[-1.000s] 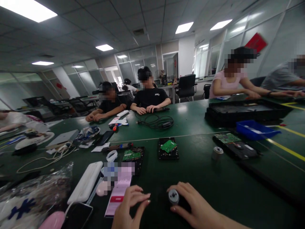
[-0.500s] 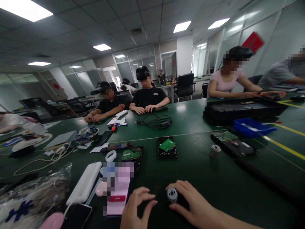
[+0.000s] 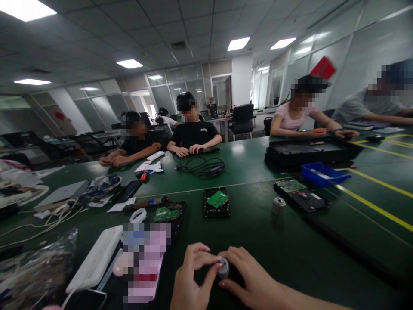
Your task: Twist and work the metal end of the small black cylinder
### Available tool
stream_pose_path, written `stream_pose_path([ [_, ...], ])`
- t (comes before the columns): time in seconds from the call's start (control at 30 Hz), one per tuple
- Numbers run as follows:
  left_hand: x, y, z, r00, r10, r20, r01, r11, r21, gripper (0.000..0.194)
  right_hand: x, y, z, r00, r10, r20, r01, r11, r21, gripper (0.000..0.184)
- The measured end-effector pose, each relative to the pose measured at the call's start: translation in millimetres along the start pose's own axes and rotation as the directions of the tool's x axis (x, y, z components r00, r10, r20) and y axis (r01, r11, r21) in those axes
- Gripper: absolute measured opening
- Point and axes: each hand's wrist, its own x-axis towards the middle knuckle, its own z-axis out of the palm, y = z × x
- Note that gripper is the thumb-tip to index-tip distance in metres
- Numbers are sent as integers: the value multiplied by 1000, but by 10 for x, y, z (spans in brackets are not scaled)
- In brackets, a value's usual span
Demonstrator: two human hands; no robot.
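A small silver cylindrical motor (image 3: 223, 270) stands just above the table near the bottom middle, its round end face turned up. My right hand (image 3: 248, 275) curls round its right side, thumb low and fingers on the far side. My left hand (image 3: 195, 277) meets it from the left, thumb and index fingertips pinched at its upper rim. Whether those fingertips also hold a tiny part is hidden. Beyond my hands lies a black hard drive (image 3: 208, 211) with a green circuit board (image 3: 217, 198) on top. A second metal cylinder (image 3: 278, 206) stands to the right.
Another opened hard drive (image 3: 171, 215), a screwdriver-like tool (image 3: 146, 204) and a white power bank (image 3: 97, 258) lie leftward. At right are a blue tray (image 3: 322, 175), a drive with a board (image 3: 303, 194) and a black casing (image 3: 312, 153). Several people sit around the table.
My left hand has moved right, and its fingertips now touch the motor's top. My right hand and the motor shifted slightly left in view. The camera has turned a little right.
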Motion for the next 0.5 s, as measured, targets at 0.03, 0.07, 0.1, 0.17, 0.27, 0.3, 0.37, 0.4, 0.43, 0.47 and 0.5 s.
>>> stream_pose_path([
  [0.03,0,7,4,1000,0,-2,0,1000,-1,8,0,2,2,1000,5,1,-5,1000,-2,38],
  [0.07,0,13,10,1000,-3,-1,3,1000,-6,8,2,3,3,1000,8,2,-8,1000,-2,38],
  [0.1,0,17,18,1000,-7,5,7,1000,-17,8,3,2,5,1000,9,4,-9,1000,-1,37],
  [0.17,8,22,26,999,-14,29,16,999,-52,7,8,-4,6,1000,3,3,-3,1000,3,36],
  [0.27,52,34,-8,996,-37,83,44,996,-82,9,13,-14,6,1000,0,12,0,1000,0,32],
  [0.3,76,45,-34,993,-55,107,63,995,-81,14,13,-15,6,1000,1,13,-1,1000,-6,32],
  [0.37,133,79,-97,981,-93,168,107,991,-78,30,13,-13,8,1000,5,12,-4,1000,-21,34],
  [0.4,161,100,-129,974,-105,200,123,989,-85,37,12,-10,9,1000,6,10,-6,1000,-25,35],
  [0.43,186,121,-156,968,-108,228,134,986,-98,40,11,-7,11,1000,7,7,-7,1000,-28,35],
  [0.47,209,139,-179,962,-109,249,142,983,-115,38,11,-6,12,1000,8,6,-8,1000,-29,34],
  [0.5,228,155,-196,958,-113,264,151,980,-129,35,10,-7,12,1000,7,5,-6,1000,-28,32],
])
